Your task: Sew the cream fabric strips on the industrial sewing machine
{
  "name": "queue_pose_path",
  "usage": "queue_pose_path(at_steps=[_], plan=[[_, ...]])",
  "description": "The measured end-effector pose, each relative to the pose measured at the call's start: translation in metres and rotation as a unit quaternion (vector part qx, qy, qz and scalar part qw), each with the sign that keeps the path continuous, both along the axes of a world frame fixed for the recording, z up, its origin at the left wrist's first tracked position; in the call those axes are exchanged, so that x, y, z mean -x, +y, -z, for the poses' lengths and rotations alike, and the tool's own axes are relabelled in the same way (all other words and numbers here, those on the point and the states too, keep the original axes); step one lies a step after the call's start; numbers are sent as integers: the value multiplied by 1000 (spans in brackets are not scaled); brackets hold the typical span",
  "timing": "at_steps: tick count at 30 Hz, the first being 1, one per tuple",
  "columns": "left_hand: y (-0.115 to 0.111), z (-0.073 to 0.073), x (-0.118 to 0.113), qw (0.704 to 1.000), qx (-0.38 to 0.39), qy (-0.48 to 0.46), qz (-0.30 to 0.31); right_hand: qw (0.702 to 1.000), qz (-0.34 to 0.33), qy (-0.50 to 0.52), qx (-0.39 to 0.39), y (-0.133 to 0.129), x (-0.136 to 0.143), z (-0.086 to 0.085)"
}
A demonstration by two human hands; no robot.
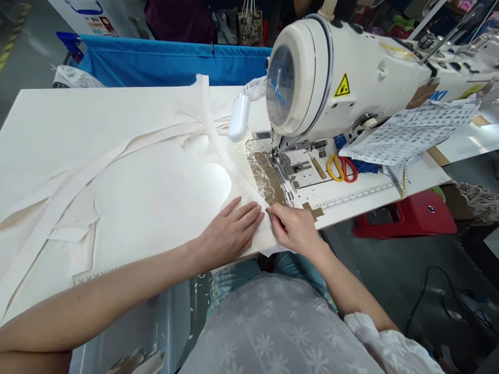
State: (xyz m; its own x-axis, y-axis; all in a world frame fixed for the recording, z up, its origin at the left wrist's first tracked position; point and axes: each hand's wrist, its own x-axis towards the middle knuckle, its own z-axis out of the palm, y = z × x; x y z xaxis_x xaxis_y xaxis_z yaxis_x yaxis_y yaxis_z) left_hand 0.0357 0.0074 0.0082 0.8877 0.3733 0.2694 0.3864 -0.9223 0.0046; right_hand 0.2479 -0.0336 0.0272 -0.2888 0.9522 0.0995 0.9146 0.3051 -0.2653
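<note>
A pale cream piece of fabric with a long curved edge band lies on the white table, running down to the front edge. My left hand rests flat on the fabric, fingers stretched out and lying side by side. Just right of it, my right hand pinches the edge of the same fabric between thumb and curled fingers. Beyond my hands stands a white sewing machine; its needle area is in front of my right hand, apart from the fabric. Long pale fabric strips trail across the table to the left.
Scissors with yellow and red handles lie under the machine arm beside a wooden-handled tool. A printed paper sheet hangs at the right. A red stool stands below. Blue cloth borders the table's far side.
</note>
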Motion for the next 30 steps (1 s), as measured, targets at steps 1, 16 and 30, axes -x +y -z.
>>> queue_pose_path(at_steps=[1, 16, 30], plan=[[0, -1, 0, 1000, 0, 5, -1, 1000, -6, -6, 9, -3, -3, -3], [-1, 2, 0, 1000, -2, 12, 0, 997, 37, 70, -18, 1, -1, 6], [-4, 9, 0, 1000, -18, 3, -8, 998, 20, 59, -2, 15, 10, 5]])
